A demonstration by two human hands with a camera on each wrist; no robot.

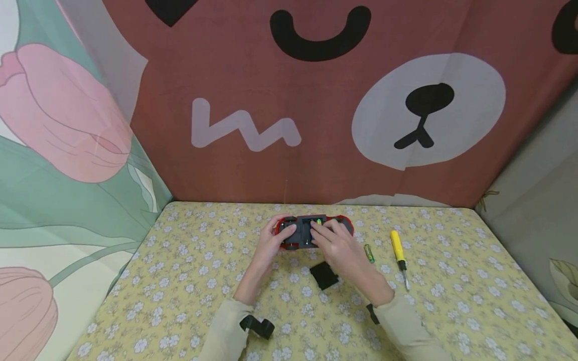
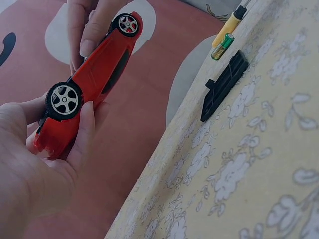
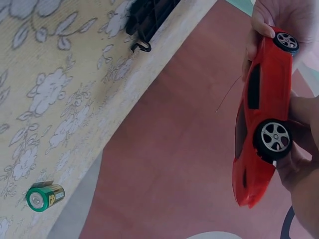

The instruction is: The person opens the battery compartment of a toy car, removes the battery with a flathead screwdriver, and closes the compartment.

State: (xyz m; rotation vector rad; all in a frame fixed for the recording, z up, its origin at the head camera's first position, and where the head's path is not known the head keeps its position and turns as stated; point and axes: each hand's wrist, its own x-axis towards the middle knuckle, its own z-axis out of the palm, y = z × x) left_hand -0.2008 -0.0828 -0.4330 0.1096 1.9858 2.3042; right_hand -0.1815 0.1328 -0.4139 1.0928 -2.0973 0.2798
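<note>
The red toy car [image 2: 102,64] is held underside up above the flower-patterned worktop [image 1: 180,301], one end clamped in the left grip [image 1: 269,240]. The right grip [image 1: 337,246] is set at the open battery compartment [image 1: 307,233]; whether anything is pinched cannot be told. The glossy, curved, apparently plastic shell should prove light, stiff, slightly slippery, and is best held by its sides near the wheels [image 2: 65,99].

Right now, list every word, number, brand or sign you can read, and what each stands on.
None reads for certain.
Loose battery: marks on its wrapper, too small and blurred to read.
Toy car, screwdriver, black cover: no lettering can be made out.
</note>
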